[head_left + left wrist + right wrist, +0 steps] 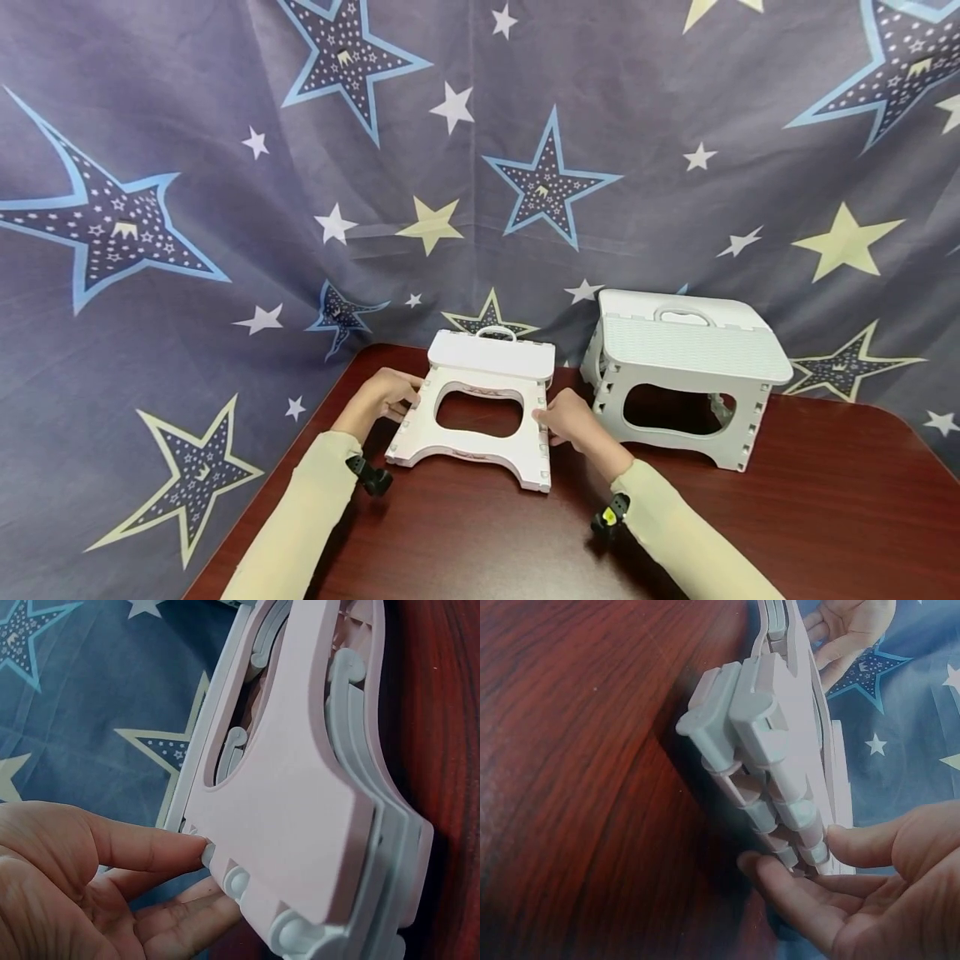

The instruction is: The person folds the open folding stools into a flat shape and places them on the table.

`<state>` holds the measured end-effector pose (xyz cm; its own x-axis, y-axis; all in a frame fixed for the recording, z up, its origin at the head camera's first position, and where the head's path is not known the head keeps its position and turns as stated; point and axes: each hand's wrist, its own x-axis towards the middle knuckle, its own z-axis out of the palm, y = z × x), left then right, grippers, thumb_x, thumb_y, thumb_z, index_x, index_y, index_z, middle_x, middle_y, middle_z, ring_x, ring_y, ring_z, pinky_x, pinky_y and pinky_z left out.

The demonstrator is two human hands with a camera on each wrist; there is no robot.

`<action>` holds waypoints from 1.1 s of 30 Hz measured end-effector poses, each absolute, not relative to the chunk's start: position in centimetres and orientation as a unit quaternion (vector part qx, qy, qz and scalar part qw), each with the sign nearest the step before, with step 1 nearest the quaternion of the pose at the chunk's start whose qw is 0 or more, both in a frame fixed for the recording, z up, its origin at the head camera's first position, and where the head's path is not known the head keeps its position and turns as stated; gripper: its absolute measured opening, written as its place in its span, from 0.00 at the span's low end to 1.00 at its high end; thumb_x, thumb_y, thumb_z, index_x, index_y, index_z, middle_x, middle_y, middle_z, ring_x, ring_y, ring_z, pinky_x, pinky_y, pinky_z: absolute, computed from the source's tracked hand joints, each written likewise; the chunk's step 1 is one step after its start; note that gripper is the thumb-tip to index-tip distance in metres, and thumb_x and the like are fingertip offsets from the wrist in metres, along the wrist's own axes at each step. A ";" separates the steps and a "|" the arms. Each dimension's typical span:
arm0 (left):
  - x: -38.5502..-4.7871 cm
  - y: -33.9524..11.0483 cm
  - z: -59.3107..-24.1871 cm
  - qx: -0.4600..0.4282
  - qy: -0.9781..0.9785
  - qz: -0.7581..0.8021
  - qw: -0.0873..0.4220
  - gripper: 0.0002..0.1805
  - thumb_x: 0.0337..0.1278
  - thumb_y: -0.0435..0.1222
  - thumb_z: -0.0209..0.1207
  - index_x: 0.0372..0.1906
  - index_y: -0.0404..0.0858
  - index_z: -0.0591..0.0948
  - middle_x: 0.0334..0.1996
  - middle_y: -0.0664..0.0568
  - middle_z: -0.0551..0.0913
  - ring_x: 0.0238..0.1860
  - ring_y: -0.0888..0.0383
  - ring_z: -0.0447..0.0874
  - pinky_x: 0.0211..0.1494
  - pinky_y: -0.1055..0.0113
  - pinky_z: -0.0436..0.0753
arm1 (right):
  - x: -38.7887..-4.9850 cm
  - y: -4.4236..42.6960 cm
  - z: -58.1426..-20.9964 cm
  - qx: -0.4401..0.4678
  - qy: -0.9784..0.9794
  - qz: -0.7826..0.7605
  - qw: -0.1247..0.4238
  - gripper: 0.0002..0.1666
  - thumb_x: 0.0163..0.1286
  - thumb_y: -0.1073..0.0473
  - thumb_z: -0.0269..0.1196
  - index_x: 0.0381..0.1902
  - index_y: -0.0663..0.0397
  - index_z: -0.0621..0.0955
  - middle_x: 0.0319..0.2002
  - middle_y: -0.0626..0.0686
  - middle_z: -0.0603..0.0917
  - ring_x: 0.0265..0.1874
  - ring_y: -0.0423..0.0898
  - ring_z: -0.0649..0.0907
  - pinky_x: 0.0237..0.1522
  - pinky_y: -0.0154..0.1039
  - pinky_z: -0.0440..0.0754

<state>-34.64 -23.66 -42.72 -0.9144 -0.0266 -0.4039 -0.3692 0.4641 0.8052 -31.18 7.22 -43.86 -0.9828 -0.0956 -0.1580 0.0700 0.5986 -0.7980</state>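
A small pale pink and white folding stool (491, 358) is partly folded, its leg panel (300, 795) facing the front. The left hand (390, 393) holds the panel's left edge; in the left wrist view that hand (120, 877) has its thumb on the hinge knobs and its fingers behind. The right hand (567, 417) pinches the right edge. In the right wrist view the right hand (877, 877) has thumb and fingers on either side of the hinged edge (780, 802), where the leg layers lie close together.
A larger white folding stool (693, 346) stands unfolded to the right, close to the right hand. The dark red wooden table (480, 533) lies beneath both stools. A star-patterned cloth (420, 167) hangs behind and along the left side.
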 end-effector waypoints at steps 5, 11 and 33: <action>-34.5 -23.7 -43.0 -0.118 0.839 0.500 0.180 0.28 0.63 0.23 0.57 0.69 0.32 0.75 0.58 0.31 0.81 0.44 0.42 0.88 0.47 0.51 0.88 | -31.3 7.2 -43.8 -0.008 0.900 -0.427 0.093 0.26 0.70 0.64 0.64 0.11 0.54 0.71 0.13 0.45 0.67 0.15 0.41 0.78 0.31 0.44 0.90; -34.4 -23.6 -43.1 -0.116 0.841 0.495 0.183 0.27 0.62 0.23 0.57 0.68 0.31 0.76 0.55 0.32 0.82 0.41 0.44 0.88 0.44 0.54 0.88 | -31.8 7.2 -43.9 0.001 0.913 -0.397 0.090 0.18 0.70 0.62 0.65 0.18 0.58 0.78 0.19 0.50 0.74 0.22 0.52 0.89 0.29 0.42 0.89; -34.8 -23.3 -43.2 -0.112 0.859 0.456 0.203 0.25 0.62 0.22 0.57 0.65 0.30 0.78 0.42 0.37 0.85 0.38 0.47 0.89 0.43 0.55 0.89 | -32.4 6.8 -43.8 -0.004 0.946 -0.313 0.090 0.18 0.67 0.58 0.70 0.21 0.56 0.76 0.21 0.54 0.81 0.20 0.49 0.88 0.27 0.40 0.87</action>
